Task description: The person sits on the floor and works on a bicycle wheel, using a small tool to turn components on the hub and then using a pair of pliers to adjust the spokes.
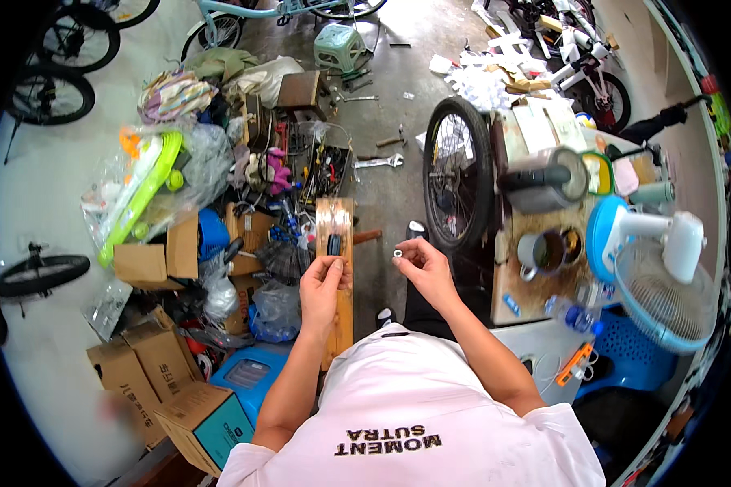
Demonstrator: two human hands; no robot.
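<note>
Left hand (322,282) grips black part (334,244) above wooden bench (341,325), right hand (427,273) pale ring (397,254) over cluttered floor (390,196)

- Smooth grey concrete floor (391,191), washed with bright white light at the far end
- Plain off-white wall (694,174) along the right
- Pale green plastic stool (339,50) near a squat, dark-brown wooden stool (300,91)
- Worn, tan-topped rectangular table (506,272) at right
- Long, narrow varnished-wood bench (343,321)

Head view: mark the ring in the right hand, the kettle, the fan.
Ring (398,253): head view, near its middle.
Kettle (529,193): head view, on its side.
Fan (662,296): head view, on its grille.
</note>
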